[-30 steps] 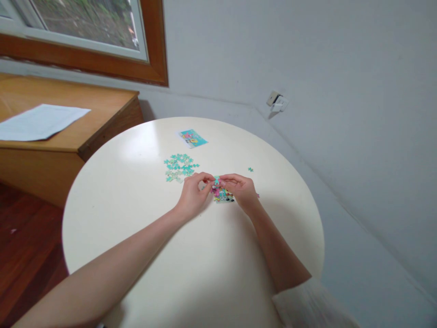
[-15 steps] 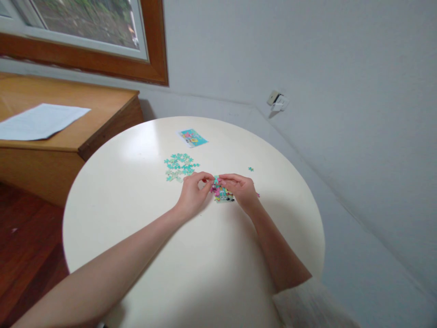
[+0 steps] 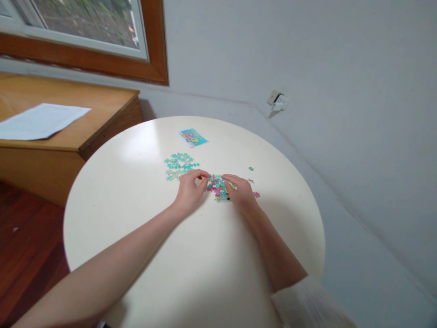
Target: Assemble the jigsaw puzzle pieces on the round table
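Note:
A small, partly joined jigsaw puzzle [image 3: 221, 192] in pink, teal and yellow lies on the round white table [image 3: 164, 255] between my hands. My left hand [image 3: 191, 189] is closed in a pinch at its upper left edge, on a teal puzzle piece [image 3: 212, 177] that the fingertips partly hide. Across the puzzle's right side rests my right hand [image 3: 239, 189], its thumb and fingers closed on the upper right part and covering some of it. Loose teal and pale puzzle pieces [image 3: 179, 161] lie in a cluster just beyond my left hand.
A printed picture card [image 3: 193, 137] lies near the table's far edge. To the right are a lone teal piece [image 3: 251, 168] and a pink piece [image 3: 256, 195]. A wooden cabinet [image 3: 112, 109] with a paper sheet [image 3: 44, 120] stands left, and a wall runs along the right.
My left hand has shifted slightly left and my right hand has turned, its thumb now lower on the puzzle. More of the puzzle shows, and the pink piece at right is uncovered.

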`<state>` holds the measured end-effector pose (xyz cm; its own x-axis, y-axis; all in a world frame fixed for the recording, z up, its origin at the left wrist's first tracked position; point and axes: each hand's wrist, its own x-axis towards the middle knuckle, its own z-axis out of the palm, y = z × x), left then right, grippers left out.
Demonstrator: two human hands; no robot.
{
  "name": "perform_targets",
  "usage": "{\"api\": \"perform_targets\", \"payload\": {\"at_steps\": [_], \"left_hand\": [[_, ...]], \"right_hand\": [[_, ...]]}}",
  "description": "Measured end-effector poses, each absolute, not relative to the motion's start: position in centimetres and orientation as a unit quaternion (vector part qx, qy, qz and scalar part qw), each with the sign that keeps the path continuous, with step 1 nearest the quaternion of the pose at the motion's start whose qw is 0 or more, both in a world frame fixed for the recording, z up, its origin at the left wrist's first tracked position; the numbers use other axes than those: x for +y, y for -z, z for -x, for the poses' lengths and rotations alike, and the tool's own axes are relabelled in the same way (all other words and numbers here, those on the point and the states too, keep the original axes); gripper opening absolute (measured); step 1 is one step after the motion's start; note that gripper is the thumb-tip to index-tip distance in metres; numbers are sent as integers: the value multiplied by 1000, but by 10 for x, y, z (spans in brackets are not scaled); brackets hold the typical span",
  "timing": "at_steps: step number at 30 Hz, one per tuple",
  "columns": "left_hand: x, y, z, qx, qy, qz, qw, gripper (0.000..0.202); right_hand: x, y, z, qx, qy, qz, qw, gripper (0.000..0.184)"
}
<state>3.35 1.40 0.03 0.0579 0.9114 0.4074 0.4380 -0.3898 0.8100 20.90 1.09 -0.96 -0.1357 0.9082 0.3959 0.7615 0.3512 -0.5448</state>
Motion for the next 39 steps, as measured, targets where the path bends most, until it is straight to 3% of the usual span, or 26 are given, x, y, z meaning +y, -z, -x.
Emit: {"api": "perform_targets", "payload": {"at_steps": [6, 14, 39], "left_hand": [[18, 1, -32, 517, -471, -669, 255, 11], [21, 1, -30, 535, -451, -662, 267, 12], [22, 5, -32, 573, -395, -661, 282, 13]], "right_hand": [[9, 13, -208, -756, -75, 603, 243, 34], [4, 15, -205, -763, -80, 619, 168, 40], [2, 11, -202, -769, -92, 623, 114, 44]]}}
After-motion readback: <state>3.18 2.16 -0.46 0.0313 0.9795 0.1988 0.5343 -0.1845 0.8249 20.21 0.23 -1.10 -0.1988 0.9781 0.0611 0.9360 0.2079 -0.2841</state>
